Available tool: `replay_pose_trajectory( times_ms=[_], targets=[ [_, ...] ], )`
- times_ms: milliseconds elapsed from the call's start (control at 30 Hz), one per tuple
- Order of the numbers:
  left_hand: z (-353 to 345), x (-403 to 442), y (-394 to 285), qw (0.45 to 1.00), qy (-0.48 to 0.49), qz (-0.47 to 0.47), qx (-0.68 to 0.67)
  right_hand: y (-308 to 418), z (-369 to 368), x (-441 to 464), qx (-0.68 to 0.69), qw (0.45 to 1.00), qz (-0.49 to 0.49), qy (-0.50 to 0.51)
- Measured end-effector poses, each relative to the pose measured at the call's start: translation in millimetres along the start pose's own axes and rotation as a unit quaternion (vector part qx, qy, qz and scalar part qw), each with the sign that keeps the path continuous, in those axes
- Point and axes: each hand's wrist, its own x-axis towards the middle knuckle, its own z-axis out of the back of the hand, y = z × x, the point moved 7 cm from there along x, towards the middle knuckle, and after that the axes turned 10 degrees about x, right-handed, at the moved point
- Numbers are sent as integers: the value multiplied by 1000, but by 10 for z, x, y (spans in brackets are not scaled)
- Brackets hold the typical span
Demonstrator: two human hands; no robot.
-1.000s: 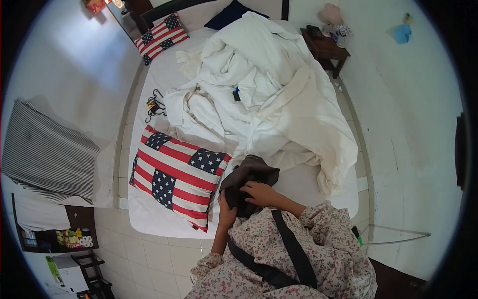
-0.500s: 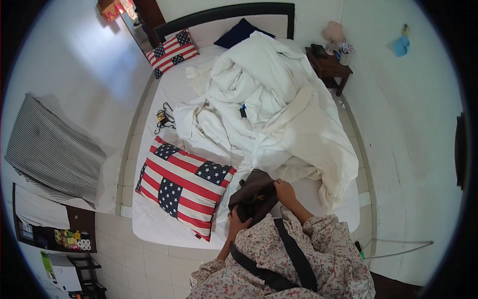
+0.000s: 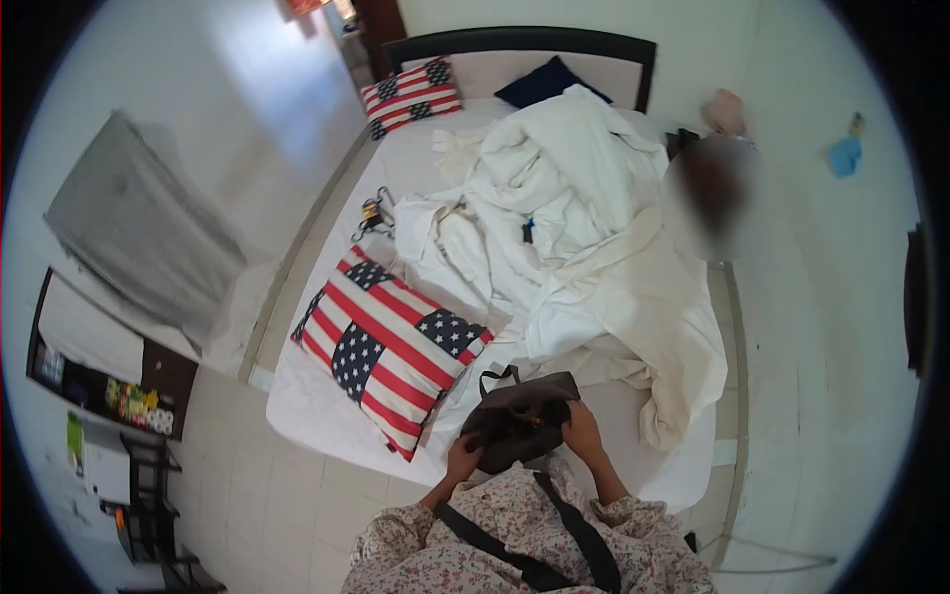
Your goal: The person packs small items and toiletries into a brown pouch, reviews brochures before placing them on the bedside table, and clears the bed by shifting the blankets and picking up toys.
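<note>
A dark brown bag (image 3: 526, 454) with a thin handle loop stands at the foot of the bed, its mouth spread apart. Inside it are dark contents with some orange bits, too small to make out. My left hand (image 3: 463, 460) grips the bag's left edge. On the opposite side, my right hand (image 3: 582, 432) has its fingers closed over the rim. Just left of the bag lies a large stars-and-stripes pillow (image 3: 396, 346).
Rumpled white bedding (image 3: 554, 168) covers the bed's middle, with a small black-and-blue item (image 3: 527, 232) on it. Black hangers (image 3: 374, 216) lie at the left edge. A smaller flag pillow (image 3: 413, 96) and a navy pillow (image 3: 550, 83) rest near the headboard (image 3: 524, 40).
The bag's mouth is spread wider, and its handle now stands up at the far side. Both hands keep hold of its edges. The view has turned, shifting the bed rightward.
</note>
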Motion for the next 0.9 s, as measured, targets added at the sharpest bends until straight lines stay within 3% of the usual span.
replay_pose_trajectory(
  times_ms=[100, 200, 300, 400, 500, 533, 633, 767, 900],
  targets=[
    [149, -175, -171, 998, -48, -13, 24, 212, -10, -149, 31, 999, 11, 30],
    [342, -350, -316, 994, -46, -70, 67, 126, -128, -262, 0, 994, 106, 41],
    [663, -656, -350, 990, -47, -31, 126, 16, -179, -267, 113, 988, -74, 69],
    [1102, -985, -233, 988, -35, 50, 139, 340, -345, -360, 199, 974, -73, 86],
    [1485, -1340, 215, 989, -77, 82, 101, 791, -664, -497, 161, 978, 1, 132],
    [1667, -1481, 311, 986, -101, 74, 111, 1167, -713, -563, 189, 963, -66, 177],
    [2223, -1987, 694, 981, -163, 59, 85, 1821, -1137, -785, 147, 965, -43, 214],
    [2965, -2892, 1054, 963, -267, 6, 45, 2319, -2134, -1157, 95, 962, 108, 232],
    [3481, -3842, 1572, 939, -341, 56, -6, 3379, -2861, -1605, 146, 925, 73, 343]
  ],
)
